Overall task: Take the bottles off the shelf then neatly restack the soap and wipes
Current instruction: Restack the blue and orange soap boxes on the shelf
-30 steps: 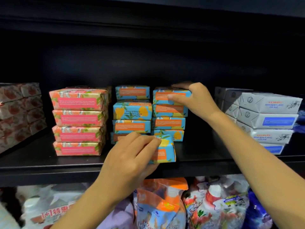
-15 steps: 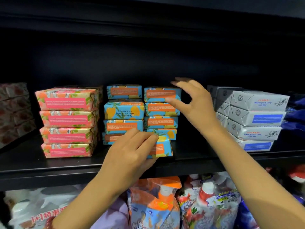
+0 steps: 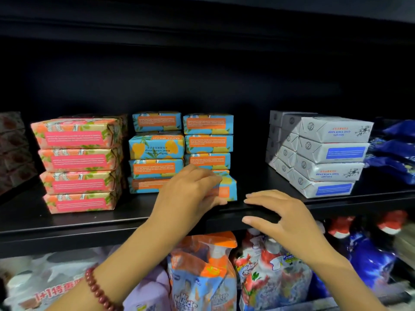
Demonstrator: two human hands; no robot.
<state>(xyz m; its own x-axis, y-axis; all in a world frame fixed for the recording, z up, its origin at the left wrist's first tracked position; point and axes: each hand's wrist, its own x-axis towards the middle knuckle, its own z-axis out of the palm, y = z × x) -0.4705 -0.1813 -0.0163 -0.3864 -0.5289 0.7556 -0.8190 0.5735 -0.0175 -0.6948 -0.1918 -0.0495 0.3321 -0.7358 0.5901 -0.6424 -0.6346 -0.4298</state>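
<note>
Left hand [image 3: 190,191] at frame centre is clamped on a loose blue soap bar [image 3: 226,187], fingers over its top, thumb under its lower front edge. The bar stands tilted at the front of the black shelf [image 3: 67,223], just in front of the blue soap stacks [image 3: 182,149]. Red bead bracelet [image 3: 98,288] on that wrist, lower left.

Right hand [image 3: 278,216] is right of centre, fingers spread and loose, holding nothing, hovering at the shelf's front lip; can't tell if it touches the lip.

Shelf layout, left to right across mid frame:
- dark reddish packs [image 3: 15,151], far left edge, dim
- pink soap stack [image 3: 78,164], 4 high, squared up
- blue soap stacks, 2 columns touching side by side, 4 high each; the left column's second bar sits label-out and proud of the others
- white soap stack [image 3: 327,158], 4 high, angled to the shelf edge, another white column behind it
- dark blue packs [image 3: 393,153], far right

Gap of bare shelf between blue and white stacks.

Lower shelf, bottom of frame: orange-capped spray bottle in plastic bag [image 3: 202,272], refill pouches [image 3: 274,274] beside it, white bagged goods [image 3: 45,281] at lower left.
</note>
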